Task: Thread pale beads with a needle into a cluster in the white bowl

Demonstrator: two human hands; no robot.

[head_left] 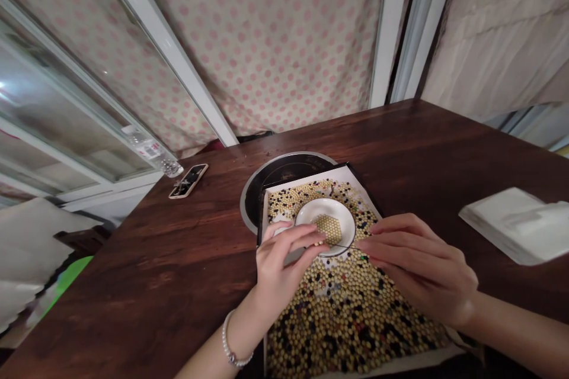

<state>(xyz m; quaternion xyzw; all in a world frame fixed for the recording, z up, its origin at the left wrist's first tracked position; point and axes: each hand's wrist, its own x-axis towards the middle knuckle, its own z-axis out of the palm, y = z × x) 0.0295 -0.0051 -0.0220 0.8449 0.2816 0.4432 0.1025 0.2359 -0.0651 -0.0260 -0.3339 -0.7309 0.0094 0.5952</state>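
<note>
A clear plastic bottle (151,151) lies by the window. A flat phone (188,180) rests on the dark, shiny wood table (178,260). A round black ring (267,180) is set into the wood. Partly over it sits a flat tray (320,176) full of tiny round beads, mostly yellow and black. On them stands a small white bowl (306,213) holding a little heap of yellow beads. The left hand (278,266) (a pearl bracelet is on its wrist) pinches thumb and finger together at the bowl's near rim. What they pinch is too small to tell. A thin needle (344,246) runs across to the right hand (418,266), which pinches it with curled fingers. A soft white stack (511,225) lies far right.
</note>
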